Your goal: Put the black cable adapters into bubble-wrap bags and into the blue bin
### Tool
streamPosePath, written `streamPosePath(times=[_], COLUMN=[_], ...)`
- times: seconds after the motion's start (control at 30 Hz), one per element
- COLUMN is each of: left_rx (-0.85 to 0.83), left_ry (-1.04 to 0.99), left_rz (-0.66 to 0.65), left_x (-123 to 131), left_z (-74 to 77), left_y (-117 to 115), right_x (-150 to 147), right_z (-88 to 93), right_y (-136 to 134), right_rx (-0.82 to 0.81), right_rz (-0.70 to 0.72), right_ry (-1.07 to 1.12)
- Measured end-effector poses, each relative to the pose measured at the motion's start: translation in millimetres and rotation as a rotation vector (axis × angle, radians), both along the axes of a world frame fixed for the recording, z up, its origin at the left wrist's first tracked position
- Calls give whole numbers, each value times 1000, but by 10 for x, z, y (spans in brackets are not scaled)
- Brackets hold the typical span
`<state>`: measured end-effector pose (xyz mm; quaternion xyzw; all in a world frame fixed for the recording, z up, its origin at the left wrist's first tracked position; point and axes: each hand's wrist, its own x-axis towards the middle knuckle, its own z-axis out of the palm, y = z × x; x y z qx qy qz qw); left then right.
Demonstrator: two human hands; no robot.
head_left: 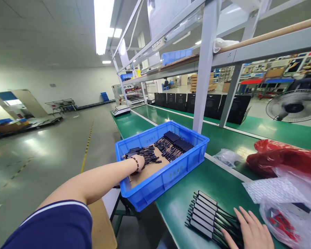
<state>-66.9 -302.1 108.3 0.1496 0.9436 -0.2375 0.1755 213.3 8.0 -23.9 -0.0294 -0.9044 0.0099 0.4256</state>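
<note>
My left hand [139, 163], with a beaded bracelet at the wrist, reaches into a blue plastic bin [162, 183] among a pile of black cabled parts [147, 152]. Its fingers are hidden, so I cannot tell whether it grips any of them. Another stack of black cabled parts [177, 143] lies farther back in the bin, on brown cardboard [150, 171]. At the lower right, a row of flat grey-faced modules with black cables [203, 214] lies on the green tabletop. My right hand [254, 230] rests over their cables, fingers spread.
Red plastic bags [282, 159], bubble wrap [277, 190] and a clear bag [282, 221] with red pieces lie at right. A grey rack post [206, 65] rises behind the bin. Black panels [209, 103] stand farther back. A fan [294, 107] stands beyond the bench. A cardboard box [102, 224] is below.
</note>
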Motion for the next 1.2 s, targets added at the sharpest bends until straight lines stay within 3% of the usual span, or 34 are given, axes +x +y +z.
streamPosePath(times=[0.2, 0.5, 0.67, 0.8, 0.93, 1.03, 1.13, 1.2], left_rx=[-31, -61, -68, -39, -104, -102, -118, -149], left_ry=[-4, -99, -47, 145, 429, 577, 617, 589], left_rz=[-5, 41, -67, -287, -731, -953, -1078, -1170], left_x=[-79, -145, -56, 55, 246, 481, 735, 906], left_z=[204, 12, 130, 535, 1216, 1744, 2086, 2169], left_y=[-299, -254, -171, 26, 369, 662, 946, 1137], right_x=[-25, 0, 12, 20, 30, 41, 45, 25], right_z=[-2, -105, -129, -100, -82, -27, 195, 471], right_y=[7, 29, 12, -10, -18, -16, -34, -71], right_rx=[-37, -88, -120, -136, -145, -150, -160, -178], right_rz=[20, 36, 36, 31, 19, 28, 79, 147], right_ry=[14, -13, -20, -13, -5, 11, 67, 111])
